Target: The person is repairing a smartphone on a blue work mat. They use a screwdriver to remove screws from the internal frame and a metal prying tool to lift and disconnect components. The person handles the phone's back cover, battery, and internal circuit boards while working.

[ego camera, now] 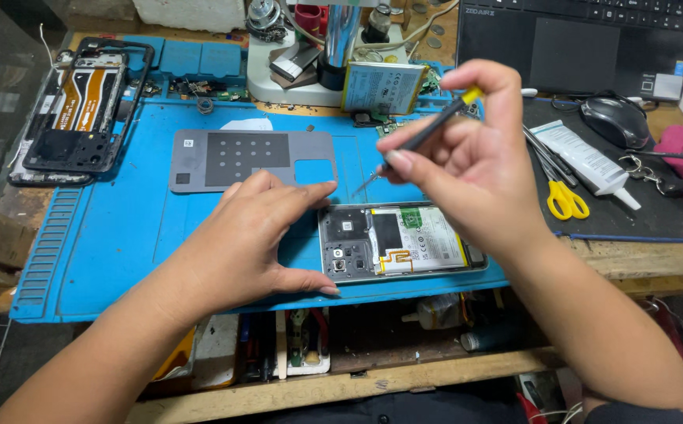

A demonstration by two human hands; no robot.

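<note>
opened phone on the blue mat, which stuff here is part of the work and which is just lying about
In hand:
opened phone
thin tool in right hand
left hand steadying the phone

Lying about:
grey back panel
second phone frame
loose battery
yellow scissors
glue tube
mouse

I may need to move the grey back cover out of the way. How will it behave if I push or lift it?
The back cover is a thin flat sheet lying on the blue mat, so it probably feels light and flexes a little. Flat as it lies, it should slide, not roll or tip. Its low edge may be hard to catch, so lifting could take a fingernail.
</note>
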